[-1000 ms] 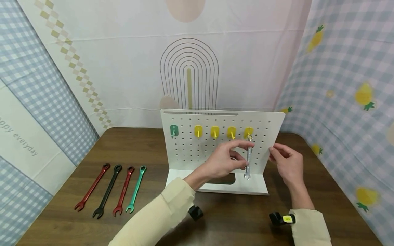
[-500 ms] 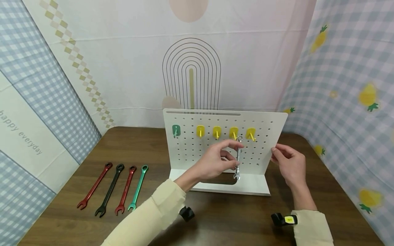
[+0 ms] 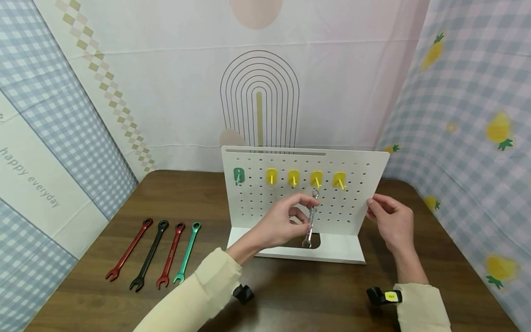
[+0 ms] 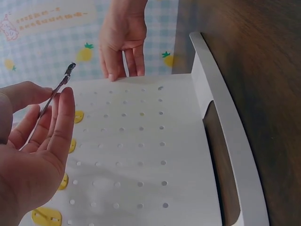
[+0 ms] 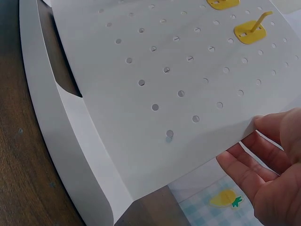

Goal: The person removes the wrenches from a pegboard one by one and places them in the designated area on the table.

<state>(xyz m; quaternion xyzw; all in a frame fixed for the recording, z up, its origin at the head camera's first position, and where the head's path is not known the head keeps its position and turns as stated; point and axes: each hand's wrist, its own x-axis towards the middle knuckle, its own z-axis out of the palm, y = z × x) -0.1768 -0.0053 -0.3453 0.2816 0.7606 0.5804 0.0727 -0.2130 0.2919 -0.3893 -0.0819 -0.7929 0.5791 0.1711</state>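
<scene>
My left hand [image 3: 277, 226] pinches a small silver combination wrench [image 3: 311, 220] between thumb and fingers, in front of a white pegboard [image 3: 352, 207]. The wrench is nearly upright, ring end up, just below a yellow hook [image 3: 317, 179], second from the right. In the left wrist view the wrench [image 4: 57, 88] lies along the fingers, its lower part hidden by the hand. My right hand [image 3: 392, 223] holds the board's right edge, thumb on the front. The right wrist view shows the fingers [image 5: 247, 172] behind that edge.
Several yellow hooks and one green hook [image 3: 238, 175] stick out from the board in a row. On the table at left lie a dark red wrench [image 3: 130, 249], a black wrench [image 3: 150, 254], another red wrench [image 3: 171, 255] and a green wrench [image 3: 188, 252].
My left hand has carried the silver wrench leftward and slightly down, from in front of the rightmost yellow hook to below the one beside it. The right hand stays on the board's edge.
</scene>
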